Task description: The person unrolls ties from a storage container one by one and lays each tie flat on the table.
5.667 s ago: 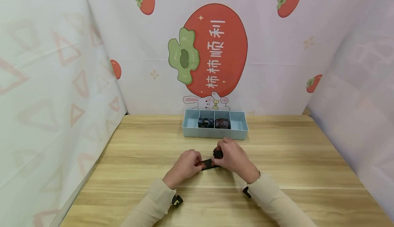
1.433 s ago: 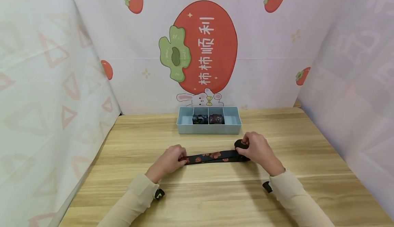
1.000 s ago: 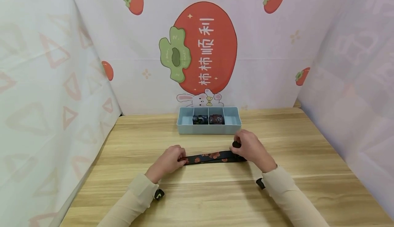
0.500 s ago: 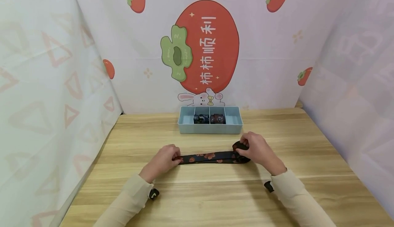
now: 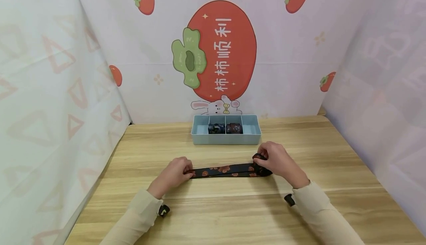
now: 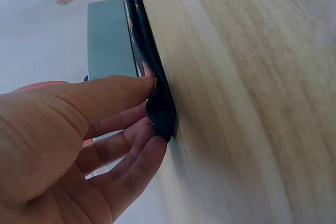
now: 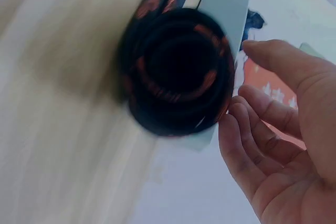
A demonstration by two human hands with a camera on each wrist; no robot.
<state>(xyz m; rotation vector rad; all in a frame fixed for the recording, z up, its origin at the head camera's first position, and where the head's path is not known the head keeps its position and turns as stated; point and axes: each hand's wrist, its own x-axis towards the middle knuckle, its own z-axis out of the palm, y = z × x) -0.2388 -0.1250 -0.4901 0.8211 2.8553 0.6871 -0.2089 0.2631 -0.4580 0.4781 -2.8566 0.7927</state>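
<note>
A dark necktie with orange-red flowers [image 5: 223, 170] lies stretched sideways across the table in the head view, its right part wound into a thick roll [image 7: 178, 72]. My left hand [image 5: 171, 174] pinches the tie's left end between thumb and fingers, low against the tabletop, as the left wrist view also shows. At the other end my right hand [image 5: 277, 160] curls over the roll; in the right wrist view its fingertips [image 7: 228, 121] meet the roll's edge and the thumb stands slightly off. The roll stands on its edge, spiral side toward that camera.
Behind the tie stands a light blue box [image 5: 226, 139] with dividers. Its two middle compartments hold a dark blue patterned roll [image 5: 216, 128] and a dark red patterned roll [image 5: 234, 128]. White printed cloth [image 5: 283, 71] hangs behind and along both sides of the wooden table [image 5: 213, 211].
Since the earliest frame my hands have moved well apart, and a longer flat stretch of necktie shows. Over the last second the left hand shifts slightly left, and the right hand's grip on the roll changes.
</note>
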